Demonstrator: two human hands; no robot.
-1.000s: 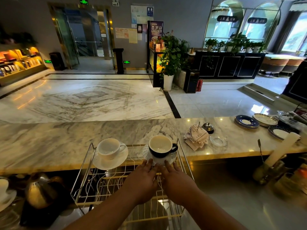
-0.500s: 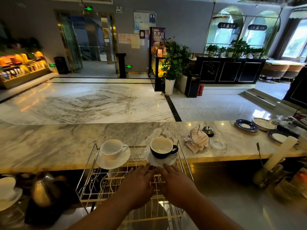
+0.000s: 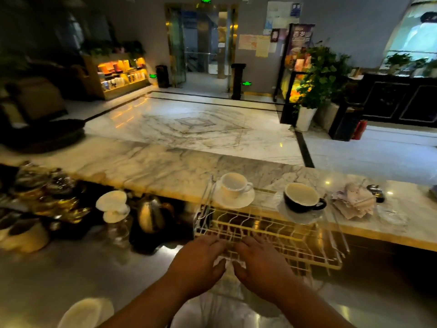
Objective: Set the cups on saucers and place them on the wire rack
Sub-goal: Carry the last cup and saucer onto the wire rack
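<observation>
We see both cups seated on saucers at the rack's [image 3: 272, 235] far edge, the white cup [image 3: 234, 185] left and the dark cup [image 3: 301, 197] right. Our left hand [image 3: 198, 263] and right hand [image 3: 260, 266] hover over the near rim, fingers [image 3: 212, 242] loosely spread and holding nothing, well short of either cup. We judge placement done; any next move means fetching the spare cup [image 3: 112, 201] on the table [image 3: 71, 268] to the left.

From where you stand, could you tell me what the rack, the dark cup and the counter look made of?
Wire rack: thin metal wire, pale coated, glinting.
Dark cup: likely glazed ceramic, glossy black outside, cream inside.
Counter: polished marble or a lookalike, grey veins and reflections.
</observation>
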